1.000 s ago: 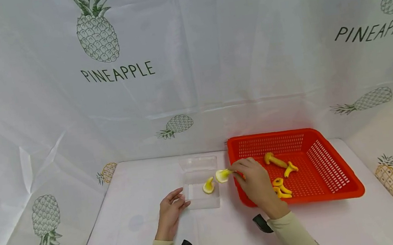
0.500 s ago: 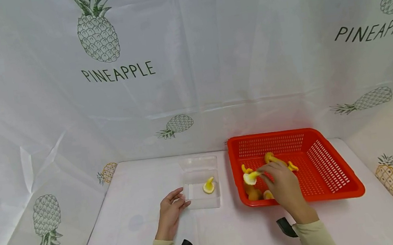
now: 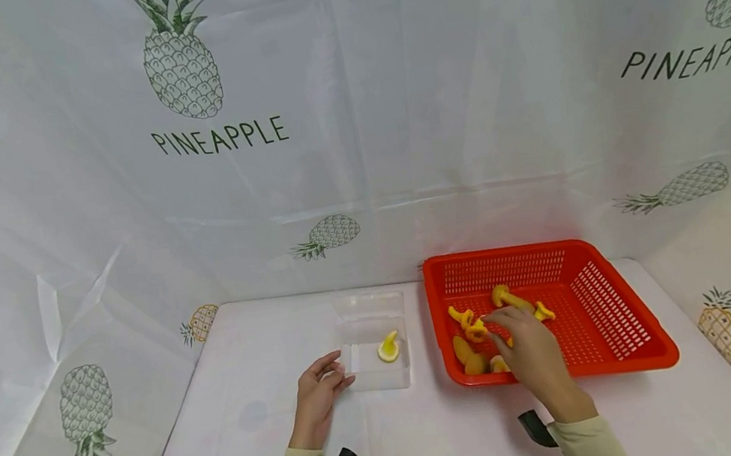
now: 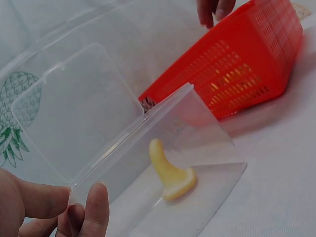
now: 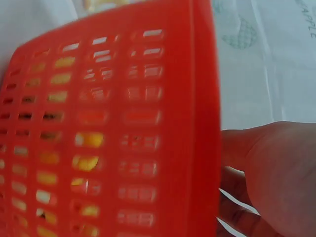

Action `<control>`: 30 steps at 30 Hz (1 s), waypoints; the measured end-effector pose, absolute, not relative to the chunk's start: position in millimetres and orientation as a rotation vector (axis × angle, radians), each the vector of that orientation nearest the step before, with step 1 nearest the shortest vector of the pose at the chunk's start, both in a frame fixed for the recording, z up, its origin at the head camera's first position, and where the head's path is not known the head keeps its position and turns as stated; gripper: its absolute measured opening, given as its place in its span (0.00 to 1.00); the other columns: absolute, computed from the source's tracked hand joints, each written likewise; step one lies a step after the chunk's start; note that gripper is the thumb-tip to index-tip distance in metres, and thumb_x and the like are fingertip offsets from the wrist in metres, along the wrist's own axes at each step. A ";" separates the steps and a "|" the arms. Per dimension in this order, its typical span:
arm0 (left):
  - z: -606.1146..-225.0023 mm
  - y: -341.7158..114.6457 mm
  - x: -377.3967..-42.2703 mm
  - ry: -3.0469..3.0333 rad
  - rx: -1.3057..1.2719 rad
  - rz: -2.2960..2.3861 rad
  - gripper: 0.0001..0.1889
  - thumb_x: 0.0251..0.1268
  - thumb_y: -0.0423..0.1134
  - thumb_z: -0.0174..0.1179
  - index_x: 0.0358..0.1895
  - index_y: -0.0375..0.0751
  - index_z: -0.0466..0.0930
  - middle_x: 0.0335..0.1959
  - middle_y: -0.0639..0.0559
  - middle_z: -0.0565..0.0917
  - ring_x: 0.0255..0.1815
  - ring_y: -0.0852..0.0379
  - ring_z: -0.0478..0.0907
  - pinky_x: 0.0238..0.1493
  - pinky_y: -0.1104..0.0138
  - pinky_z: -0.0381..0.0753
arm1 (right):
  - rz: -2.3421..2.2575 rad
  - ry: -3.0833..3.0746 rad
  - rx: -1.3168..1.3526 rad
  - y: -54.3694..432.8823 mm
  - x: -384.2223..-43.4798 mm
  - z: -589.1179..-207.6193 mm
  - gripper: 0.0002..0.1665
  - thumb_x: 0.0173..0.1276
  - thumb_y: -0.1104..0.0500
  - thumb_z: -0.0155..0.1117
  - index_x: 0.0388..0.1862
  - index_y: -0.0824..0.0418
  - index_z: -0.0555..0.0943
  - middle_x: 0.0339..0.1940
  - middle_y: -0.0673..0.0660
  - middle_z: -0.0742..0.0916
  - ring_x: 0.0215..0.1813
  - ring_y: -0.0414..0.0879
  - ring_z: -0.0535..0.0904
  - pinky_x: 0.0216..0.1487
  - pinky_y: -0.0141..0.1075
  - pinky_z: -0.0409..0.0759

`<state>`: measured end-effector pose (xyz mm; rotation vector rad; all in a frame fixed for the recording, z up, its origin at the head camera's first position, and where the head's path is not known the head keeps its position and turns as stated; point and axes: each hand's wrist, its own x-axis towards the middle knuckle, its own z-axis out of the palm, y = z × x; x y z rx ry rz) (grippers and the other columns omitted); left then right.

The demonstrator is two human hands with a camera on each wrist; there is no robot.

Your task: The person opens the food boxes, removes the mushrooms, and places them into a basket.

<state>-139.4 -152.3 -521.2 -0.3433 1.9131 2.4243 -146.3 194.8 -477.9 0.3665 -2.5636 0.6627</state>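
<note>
My left hand (image 3: 319, 400) pinches the left edge of a clear plastic box (image 3: 375, 379) whose lid (image 4: 74, 113) stands raised at the back. Inside the box lies one yellow mushroom (image 4: 170, 173), its stem pointing up. Over the left half of a red plastic basket (image 3: 611, 303), my right hand (image 3: 529, 341) hovers low with thumb and forefinger apart. Right beside its fingertips are curly yellow mushrooms (image 3: 475, 332); I see nothing held between the fingers. In the right wrist view the basket wall (image 5: 173, 123) hides what lies under the fingers.
More mushrooms lie in the basket: a long-stemmed brownish one (image 3: 512, 297) at the back, a small yellow one (image 3: 544, 311) and brownish-yellow pieces (image 3: 469, 359) at the near left. A pineapple-print sheet (image 3: 354, 145) rises behind the white table (image 3: 245, 367).
My right hand has moved right from beside the box to over the basket. The pale-capped mushroom it held has left its fingers. My left hand stays on the box.
</note>
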 end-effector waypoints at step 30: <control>-522.4 -151.5 -139.8 1.933 -0.350 2.415 0.23 0.74 0.18 0.53 0.69 0.14 0.67 0.45 0.44 0.73 0.41 0.56 0.79 0.46 0.69 0.90 | 0.280 -2.495 0.960 66.4 -174.7 -477.3 0.21 0.58 0.63 0.84 0.51 0.55 0.90 0.56 0.53 0.89 0.58 0.51 0.83 0.62 0.44 0.85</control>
